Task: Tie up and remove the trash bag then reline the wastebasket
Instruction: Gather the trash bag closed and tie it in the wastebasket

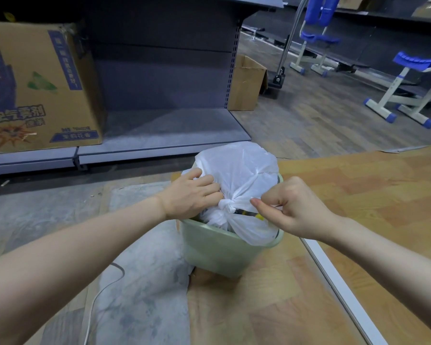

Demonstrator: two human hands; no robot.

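Knotted trash bag in wastebasket, between left hand, right hand

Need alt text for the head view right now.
Both hands pull a knot tight in a white trash bag sitting in a pale green wastebasket; left hand and right hand each grip plastic beside it.

White translucent trash bag in a pale mint-green wastebasket; brown cardboard box with blue print; grey shelving; blue-and-white chairs; tan wood-grain floor.
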